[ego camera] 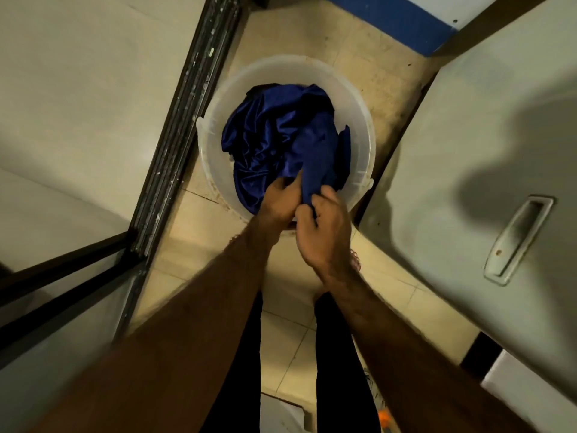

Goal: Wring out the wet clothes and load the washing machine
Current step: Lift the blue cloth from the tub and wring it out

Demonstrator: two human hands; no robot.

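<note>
Head view:
Blue cloth [281,135]: bunched in the translucent bucket [359,120] on the tiled floor [312,35].
Left hand [278,203]: fingers curled into the cloth's near edge, gripping it.
Right hand [326,228]: just beside the left, pinching a fold of the same cloth.
Door [499,151]: right of the bucket, with a recessed handle [518,239].

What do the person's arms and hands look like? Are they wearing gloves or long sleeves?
No gloves, no long sleeves. Both forearms are bare and a bit hairy right to the picture's edge. The left hand and right hand are bare too, with no ring, watch or bracelet showing. The legs below wear dark trousers.
</note>
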